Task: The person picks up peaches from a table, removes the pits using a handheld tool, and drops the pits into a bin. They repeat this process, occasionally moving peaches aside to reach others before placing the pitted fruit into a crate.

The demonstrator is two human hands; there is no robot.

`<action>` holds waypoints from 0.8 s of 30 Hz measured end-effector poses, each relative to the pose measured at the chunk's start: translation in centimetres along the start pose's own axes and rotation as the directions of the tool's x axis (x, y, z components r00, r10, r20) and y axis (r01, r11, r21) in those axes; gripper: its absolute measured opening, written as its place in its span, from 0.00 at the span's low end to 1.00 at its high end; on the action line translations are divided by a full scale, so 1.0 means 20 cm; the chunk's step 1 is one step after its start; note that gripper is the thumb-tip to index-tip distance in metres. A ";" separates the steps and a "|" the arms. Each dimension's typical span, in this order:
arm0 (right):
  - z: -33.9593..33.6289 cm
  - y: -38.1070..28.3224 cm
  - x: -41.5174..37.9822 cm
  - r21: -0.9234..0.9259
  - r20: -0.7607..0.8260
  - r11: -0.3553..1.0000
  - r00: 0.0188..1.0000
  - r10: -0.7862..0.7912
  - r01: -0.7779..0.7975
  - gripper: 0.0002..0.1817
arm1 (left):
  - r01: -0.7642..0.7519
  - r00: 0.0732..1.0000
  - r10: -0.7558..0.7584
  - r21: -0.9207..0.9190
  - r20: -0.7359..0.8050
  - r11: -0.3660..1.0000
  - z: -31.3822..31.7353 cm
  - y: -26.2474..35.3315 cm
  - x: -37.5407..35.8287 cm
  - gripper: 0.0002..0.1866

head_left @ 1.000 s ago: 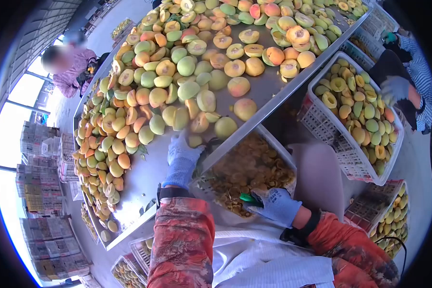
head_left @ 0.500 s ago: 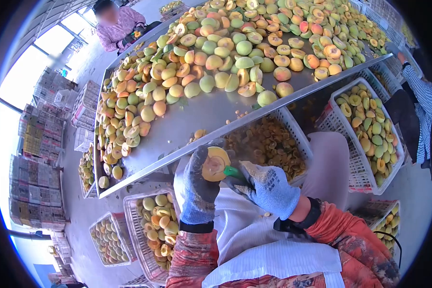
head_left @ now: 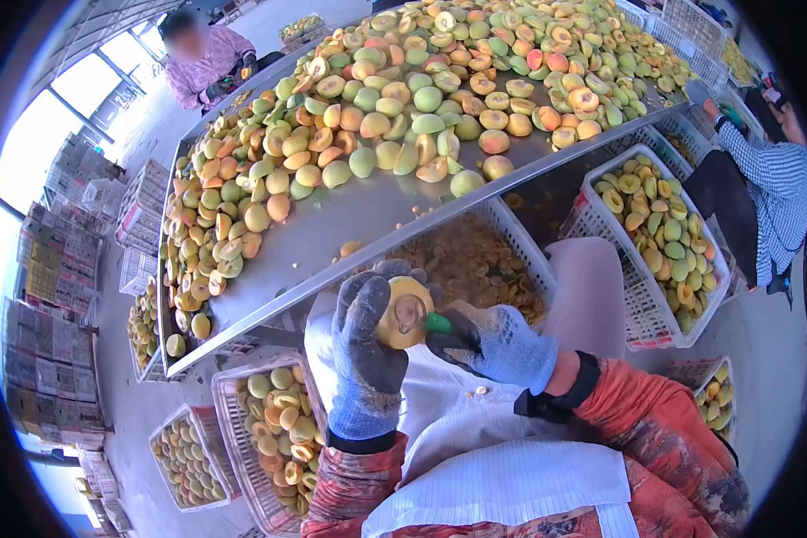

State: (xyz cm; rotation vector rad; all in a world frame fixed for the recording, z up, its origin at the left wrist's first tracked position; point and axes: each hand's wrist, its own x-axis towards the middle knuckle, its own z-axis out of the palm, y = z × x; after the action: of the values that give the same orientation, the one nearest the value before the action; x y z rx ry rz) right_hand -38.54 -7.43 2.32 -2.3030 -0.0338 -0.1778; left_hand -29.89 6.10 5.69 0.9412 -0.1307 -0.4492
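My left hand [head_left: 368, 354], in a blue and grey glove, holds a halved yellow fruit [head_left: 404, 313] with its cut face and brown centre showing. Wrapped round a green-handled tool [head_left: 437, 323], my right hand [head_left: 504, 345] is just right of the fruit. The tool's tip reaches the fruit's cut face; its exact shape is hard to make out. Beyond my hands, the metal table [head_left: 332, 233] bears a large heap of halved fruit [head_left: 368, 125]. Under its edge a crate [head_left: 522, 242] contains brownish pieces [head_left: 475, 269].
Crates of halves stand at the right [head_left: 632, 305], lower left [head_left: 269, 484] and further left [head_left: 188, 498]. Stacked crates [head_left: 54, 341] line the left side. One person [head_left: 208, 63] is across the table; another person in a checked sleeve [head_left: 771, 179] sits at the right.
The view has shifted, so the table and crates appear further left. The left fingers are more spread behind the fruit. Both hands still hold the fruit and tool.
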 end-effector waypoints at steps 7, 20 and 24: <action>-0.08 -0.20 -0.03 0.779 0.444 0.357 0.855 0.267 -0.516 0.11 | -0.072 0.997 0.072 0.000 0.005 0.997 0.08 -0.02 -0.02 0.19; -0.05 0.03 0.04 0.899 0.215 0.271 0.886 0.412 -0.344 0.16 | 0.062 0.981 -0.084 0.129 0.176 0.990 -0.04 -0.19 0.12 0.35; -0.03 0.24 0.07 0.415 -0.185 0.909 0.982 0.048 0.034 0.18 | 0.383 0.872 -0.466 0.385 0.148 0.840 -0.13 -0.15 0.10 0.26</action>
State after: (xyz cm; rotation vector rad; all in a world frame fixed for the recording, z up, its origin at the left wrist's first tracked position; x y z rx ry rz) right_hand -36.91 -11.11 -0.70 -1.8495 0.0328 -0.3532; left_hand -28.28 5.76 1.61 1.2673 -0.2221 -0.9830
